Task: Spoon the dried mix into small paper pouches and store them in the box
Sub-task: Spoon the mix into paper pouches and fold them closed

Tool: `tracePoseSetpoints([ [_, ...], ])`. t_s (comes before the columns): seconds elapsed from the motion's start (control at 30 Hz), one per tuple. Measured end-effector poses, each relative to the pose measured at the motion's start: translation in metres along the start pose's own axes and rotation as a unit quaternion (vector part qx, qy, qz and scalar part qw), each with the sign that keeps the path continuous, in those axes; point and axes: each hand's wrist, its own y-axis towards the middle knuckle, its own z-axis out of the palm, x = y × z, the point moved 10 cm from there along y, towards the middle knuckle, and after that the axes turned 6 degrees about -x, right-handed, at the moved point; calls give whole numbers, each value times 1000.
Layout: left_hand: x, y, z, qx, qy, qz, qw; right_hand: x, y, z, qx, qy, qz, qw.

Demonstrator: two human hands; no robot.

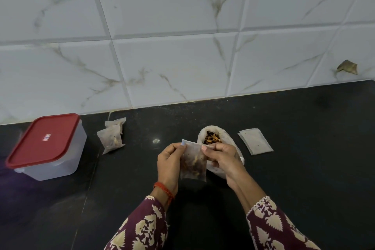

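A small translucent paper pouch (193,163) with dark dried mix inside hangs upright between my hands above the black counter. My left hand (169,165) pinches its top left corner, and my right hand (224,157) pinches the top right corner. Behind my right hand stands a white bag of dried mix (211,138), open at the top. Two filled pouches (112,137) lie to the left. The plastic box (50,146) with a red lid, closed, stands at the far left. No spoon is visible.
A small stack of flat empty pouches (255,141) lies right of the mix bag. The black counter (304,158) meets a white tiled wall (182,46) at the back. A chipped spot (347,66) marks the wall at the right.
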Motion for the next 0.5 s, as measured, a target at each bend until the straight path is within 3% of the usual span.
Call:
tracePoseSetpoints([
  [0.13, -1, 0, -3, 7, -1, -11, 1000, 0, 0, 1, 42, 19, 17, 999],
  [0.37, 5, 2, -4, 3, 5, -33, 999, -10, 3, 5, -5, 32, 12, 999],
  [0.5, 6, 1, -8, 11, 13, -55, 998, -14, -1, 18, 33, 46, 39, 998],
])
